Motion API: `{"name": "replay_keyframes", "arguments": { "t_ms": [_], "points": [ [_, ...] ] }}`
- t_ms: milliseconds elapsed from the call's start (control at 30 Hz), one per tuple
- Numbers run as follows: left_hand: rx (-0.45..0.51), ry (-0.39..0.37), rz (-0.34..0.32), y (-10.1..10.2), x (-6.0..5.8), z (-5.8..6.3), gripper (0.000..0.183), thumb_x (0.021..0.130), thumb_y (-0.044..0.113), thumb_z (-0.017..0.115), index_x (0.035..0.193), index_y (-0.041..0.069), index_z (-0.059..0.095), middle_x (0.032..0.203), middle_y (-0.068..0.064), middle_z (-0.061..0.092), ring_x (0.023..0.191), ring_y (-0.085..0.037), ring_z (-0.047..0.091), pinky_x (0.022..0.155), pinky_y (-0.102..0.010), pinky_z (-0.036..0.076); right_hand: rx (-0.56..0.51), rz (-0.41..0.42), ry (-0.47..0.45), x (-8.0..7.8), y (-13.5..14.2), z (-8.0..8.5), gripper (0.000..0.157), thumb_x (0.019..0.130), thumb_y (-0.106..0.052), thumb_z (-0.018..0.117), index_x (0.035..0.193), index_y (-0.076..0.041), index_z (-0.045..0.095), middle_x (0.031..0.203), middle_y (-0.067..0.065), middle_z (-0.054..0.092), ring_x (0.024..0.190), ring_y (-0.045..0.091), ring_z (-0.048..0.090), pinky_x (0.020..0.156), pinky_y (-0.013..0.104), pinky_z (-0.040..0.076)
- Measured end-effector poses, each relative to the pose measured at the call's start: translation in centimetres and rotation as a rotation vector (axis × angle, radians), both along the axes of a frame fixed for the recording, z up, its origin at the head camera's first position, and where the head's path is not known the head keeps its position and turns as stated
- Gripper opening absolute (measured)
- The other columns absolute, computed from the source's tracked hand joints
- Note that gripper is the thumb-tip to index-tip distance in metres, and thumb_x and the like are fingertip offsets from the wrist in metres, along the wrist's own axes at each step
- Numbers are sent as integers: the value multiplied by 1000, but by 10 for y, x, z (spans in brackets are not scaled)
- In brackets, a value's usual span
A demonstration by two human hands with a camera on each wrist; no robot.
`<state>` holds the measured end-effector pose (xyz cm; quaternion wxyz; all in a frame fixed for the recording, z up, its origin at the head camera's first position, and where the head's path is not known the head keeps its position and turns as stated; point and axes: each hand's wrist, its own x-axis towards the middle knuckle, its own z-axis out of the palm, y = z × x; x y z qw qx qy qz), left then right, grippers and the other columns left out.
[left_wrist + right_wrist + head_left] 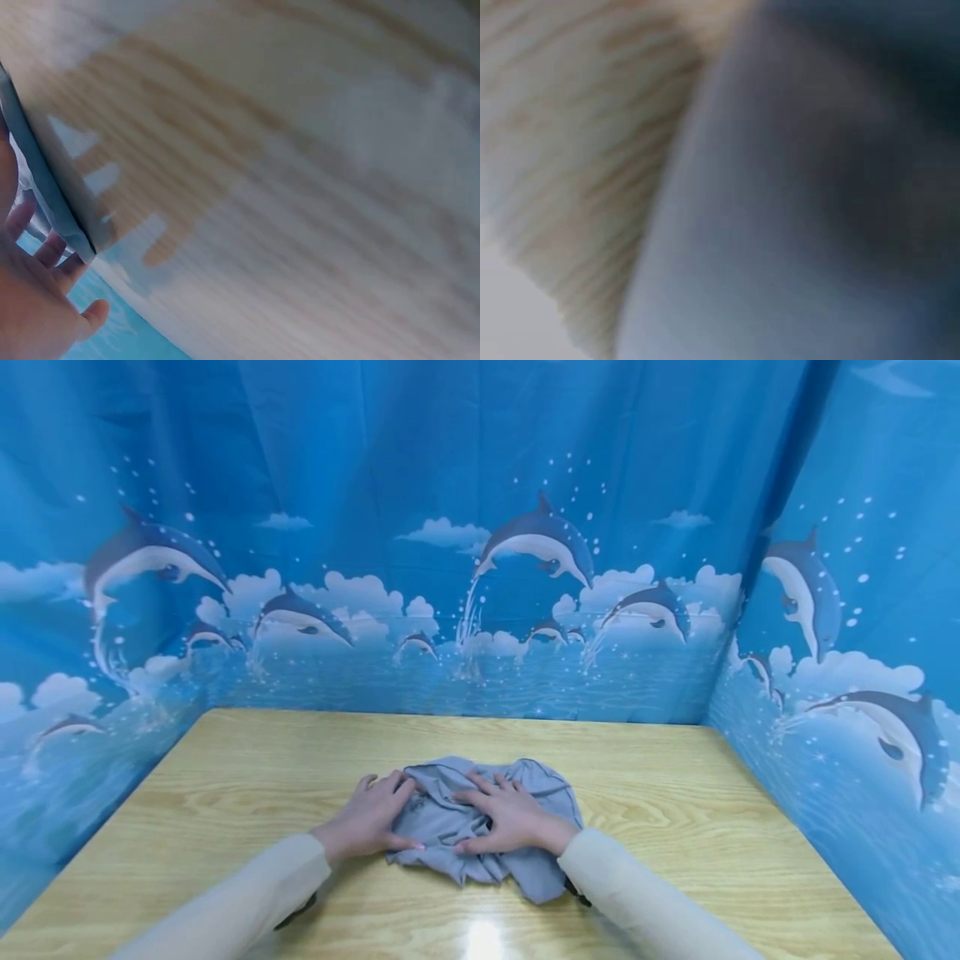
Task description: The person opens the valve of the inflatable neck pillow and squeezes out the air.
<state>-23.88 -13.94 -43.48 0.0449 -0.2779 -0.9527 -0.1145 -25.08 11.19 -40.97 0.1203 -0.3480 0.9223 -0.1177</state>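
Note:
A crumpled grey cloth garment (450, 827), with dark seam lines and a small dark print near its left side, lies bunched on the wooden table. My left hand (372, 818) touches its left edge, fingers spread and thumb pointing inward along the near side. Over the middle of the garment rests my right hand (510, 817), its fingers spread across the folds. In the left wrist view the left hand (37, 300) shows at the lower left, beside the edge of the grey cloth (45, 172). Blurred grey cloth (742, 225) fills much of the right wrist view.
The wood-grain table (262, 768) extends around the garment on all sides. Blue curtains with printed dolphins (450, 677) stand along the table's back and sides. A bright light reflection lies on the tabletop near the front.

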Motion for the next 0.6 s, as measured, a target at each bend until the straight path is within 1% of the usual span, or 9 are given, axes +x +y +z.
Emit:
{"name": "replay_keyframes", "arguments": {
  "t_ms": [100, 200, 367, 500, 600],
  "points": [
    [-14, 6, 17, 1, -1, 0, 99, 60, 70, 65, 136, 13, 36, 119, -9, 50, 110, -25, 51, 96, -59, 29, -9, -6, 25, 1, 5, -1, 78, 78, -67, 51, 143, -30, 28, 154, 5, 14, 137, 43, 16, 104, 63, 17],
    [-25, -9, 32, 2, -2, 0, 104, 59, 68, 67, 141, 15, 32, 121, -11, 49, 111, -26, 51, 97, -61, 27, -27, -11, 33, 3, 10, 0, 79, 78, -67, 52, 143, -30, 29, 153, 7, 15, 137, 42, 13, 104, 64, 16],
    [-26, -41, 39, 2, -2, 0, 97, 59, 66, 69, 138, 20, 40, 118, -8, 48, 109, -24, 50, 97, -63, 25, -40, -24, 44, 7, 19, 4, 80, 77, -66, 54, 143, -31, 28, 153, 8, 14, 138, 43, 9, 103, 66, 14],
    [-18, -50, 41, 3, -3, 1, 93, 58, 67, 69, 135, 21, 45, 117, -7, 46, 107, -22, 49, 96, -64, 25, -26, -63, 49, 7, 26, 4, 84, 73, -69, 56, 143, -35, 26, 154, 9, 10, 137, 47, 3, 102, 67, 12],
    [-10, -52, 38, 3, -4, 1, 92, 57, 67, 69, 134, 21, 47, 117, -7, 45, 107, -22, 48, 95, -64, 26, -24, -90, 20, 8, 28, 2, 86, 71, -71, 56, 144, -37, 23, 154, 10, 8, 136, 49, 1, 101, 68, 11]
  ]
}}
